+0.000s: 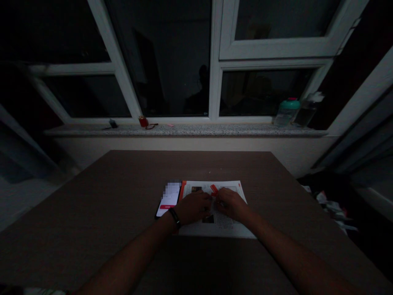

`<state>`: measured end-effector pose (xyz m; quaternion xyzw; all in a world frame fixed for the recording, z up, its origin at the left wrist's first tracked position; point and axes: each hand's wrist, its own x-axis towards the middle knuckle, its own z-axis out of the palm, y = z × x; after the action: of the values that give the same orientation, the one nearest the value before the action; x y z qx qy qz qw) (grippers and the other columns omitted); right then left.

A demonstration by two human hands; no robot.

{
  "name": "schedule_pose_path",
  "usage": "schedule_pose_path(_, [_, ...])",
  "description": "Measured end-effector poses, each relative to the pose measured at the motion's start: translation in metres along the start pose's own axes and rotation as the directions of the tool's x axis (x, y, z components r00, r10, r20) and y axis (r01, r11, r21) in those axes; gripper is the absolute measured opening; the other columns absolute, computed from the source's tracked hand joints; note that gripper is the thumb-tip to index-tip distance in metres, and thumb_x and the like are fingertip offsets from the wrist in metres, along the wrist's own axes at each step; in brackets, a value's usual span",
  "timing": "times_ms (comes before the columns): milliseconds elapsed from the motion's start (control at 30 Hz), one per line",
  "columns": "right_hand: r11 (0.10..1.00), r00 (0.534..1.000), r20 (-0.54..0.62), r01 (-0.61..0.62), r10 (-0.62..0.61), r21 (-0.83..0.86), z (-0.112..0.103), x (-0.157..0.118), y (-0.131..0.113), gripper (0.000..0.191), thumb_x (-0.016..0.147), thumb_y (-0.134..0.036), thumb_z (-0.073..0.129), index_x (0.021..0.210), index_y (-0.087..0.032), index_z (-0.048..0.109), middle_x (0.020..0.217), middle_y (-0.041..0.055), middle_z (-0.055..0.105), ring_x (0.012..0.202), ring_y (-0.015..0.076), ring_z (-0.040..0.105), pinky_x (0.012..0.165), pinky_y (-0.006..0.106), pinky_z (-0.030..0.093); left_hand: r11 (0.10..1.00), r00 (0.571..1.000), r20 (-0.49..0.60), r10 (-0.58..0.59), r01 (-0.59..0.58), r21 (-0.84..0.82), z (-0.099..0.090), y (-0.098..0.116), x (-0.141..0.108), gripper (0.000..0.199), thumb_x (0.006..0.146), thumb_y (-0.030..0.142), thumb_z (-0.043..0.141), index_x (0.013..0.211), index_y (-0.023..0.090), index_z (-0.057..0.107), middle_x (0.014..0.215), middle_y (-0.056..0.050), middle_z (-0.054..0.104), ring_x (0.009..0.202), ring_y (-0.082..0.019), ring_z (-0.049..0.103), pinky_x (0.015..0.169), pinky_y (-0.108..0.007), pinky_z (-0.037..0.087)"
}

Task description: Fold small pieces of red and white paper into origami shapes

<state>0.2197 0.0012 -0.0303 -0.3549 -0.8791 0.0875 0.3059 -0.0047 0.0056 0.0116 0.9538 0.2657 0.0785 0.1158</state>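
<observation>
A printed sheet or booklet (227,229) with text, small pictures and an orange left edge lies on the brown table (123,176). Over its left half rests my left hand (194,207), a dark band on the wrist, its fingertips bent toward a small red item (214,189). My right hand (231,203) is at the other side of that item, its fingers closed around the item's lower end. What the red item is cannot be made out in the dim light. Just left of the sheet, a phone (168,198) lies with its screen lit.
Behind the table, a granite windowsill (196,130) holds a red jar (143,121), a small dark object (113,123), a teal-topped bottle (287,112) and a clear bottle (307,110). Crumpled light-coloured items (333,209) lie beyond the table's right edge.
</observation>
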Motion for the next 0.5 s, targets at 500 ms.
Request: schedule_pose_path(500, [0.964,0.947,-0.238,-0.246,0.216,-0.102,0.01,0.001,0.018,0.018,0.081,-0.007,0.049,0.073,-0.023,0.044,0.075,0.0028,0.055,0.074,0.0194,0.051,0.066,0.029,0.037,0.999,1.0,-0.021,-0.013,0.012,-0.032,0.0,0.0,-0.002,0.011,0.088,0.024,0.068,0.097,0.018,0.065,0.121,-0.007,0.063,0.113,-0.023,0.056,0.099,-0.037,0.043])
